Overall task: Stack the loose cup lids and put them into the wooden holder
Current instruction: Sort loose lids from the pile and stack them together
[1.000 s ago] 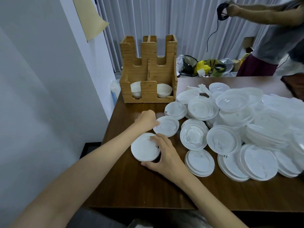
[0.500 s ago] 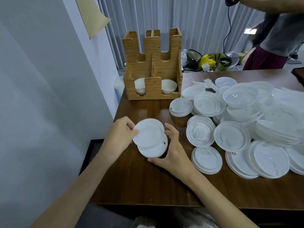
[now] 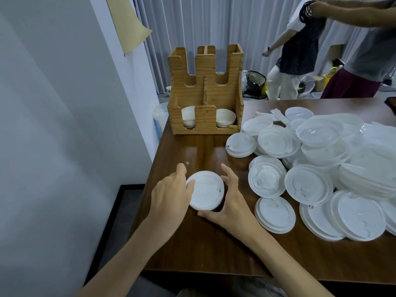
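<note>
A small stack of white cup lids (image 3: 206,190) rests on the brown table (image 3: 203,249) near its left edge. My left hand (image 3: 171,197) presses on the stack's left rim, and my right hand (image 3: 230,199) cups its right and near side, thumb on the table. The wooden holder (image 3: 205,93) stands at the table's far left corner; its two front slots hold short stacks of white lids (image 3: 225,121). A big pile of loose white and clear lids (image 3: 321,168) covers the table's right half.
A grey wall runs close along the table's left edge. Two people stand beyond the far right of the table, among bags on the floor. Bare wood lies between the holder and my hands.
My left hand brought a lid over from the pile and set it on the stack in front of me; both hands now close around the aligned stack. The camera tilted up slightly.
</note>
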